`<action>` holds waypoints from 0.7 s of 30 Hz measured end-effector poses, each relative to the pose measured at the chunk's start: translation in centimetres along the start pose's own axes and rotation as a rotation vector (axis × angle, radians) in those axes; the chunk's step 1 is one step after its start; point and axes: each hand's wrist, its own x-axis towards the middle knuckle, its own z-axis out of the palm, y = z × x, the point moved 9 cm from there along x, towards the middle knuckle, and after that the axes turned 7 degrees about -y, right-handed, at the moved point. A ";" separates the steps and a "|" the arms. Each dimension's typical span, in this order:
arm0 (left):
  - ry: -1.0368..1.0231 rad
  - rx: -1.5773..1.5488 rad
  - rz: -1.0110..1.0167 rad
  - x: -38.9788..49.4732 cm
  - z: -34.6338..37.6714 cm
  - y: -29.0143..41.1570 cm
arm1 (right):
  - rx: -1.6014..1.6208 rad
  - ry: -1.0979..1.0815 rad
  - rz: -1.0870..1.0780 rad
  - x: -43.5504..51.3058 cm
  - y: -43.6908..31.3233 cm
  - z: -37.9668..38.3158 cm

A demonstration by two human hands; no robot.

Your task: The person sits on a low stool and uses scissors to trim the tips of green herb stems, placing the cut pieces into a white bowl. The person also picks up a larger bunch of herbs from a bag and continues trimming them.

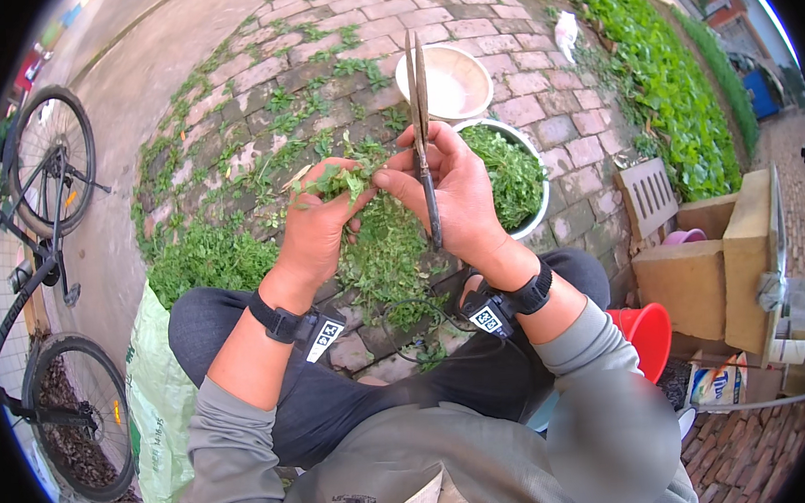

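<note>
Between finger and thumb, my left hand (315,232) holds a small bunch of leafy green stems (343,179). My right hand (465,196) has a pair of long-bladed scissors (420,119) hooked in it, blades pointing away from me and nearly closed together. Its thumb and forefinger meet the right side of the bunch. Just beyond the right wrist stands a white-rimmed basin heaped with cut greens (508,176). Loose greens (386,259) lie on the paving below my hands, and a larger pile (209,260) is by my left knee.
A pale basin (458,82) sits behind the filled one. A green woven sack (166,404) lies at my left, near a bicycle (51,266). On my right are a red bucket (646,340) and a concrete sink (688,282). A planted bed (661,70) runs along the far right.
</note>
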 end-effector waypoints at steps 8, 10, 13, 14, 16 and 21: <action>-0.060 -0.006 0.013 -0.5 1.0 0.5 | -0.102 -0.006 -0.083 -0.2 -0.5 0.6; -0.159 -0.019 0.018 -0.9 2.1 1.0 | -0.231 0.009 -0.104 -0.4 -0.8 0.6; -0.114 0.069 -0.043 -0.9 1.9 0.9 | -0.460 0.013 -0.126 -0.6 -1.1 0.7; -0.086 0.058 -0.040 -0.8 1.7 1.0 | -0.445 0.005 -0.135 -0.6 -1.2 0.7; -0.005 0.040 -0.054 -0.8 1.0 0.9 | -0.365 0.006 -0.135 -0.5 -1.2 0.6; 0.170 -0.057 -0.030 -0.7 -0.7 0.9 | -0.582 0.009 -0.150 -0.4 -2.2 -0.4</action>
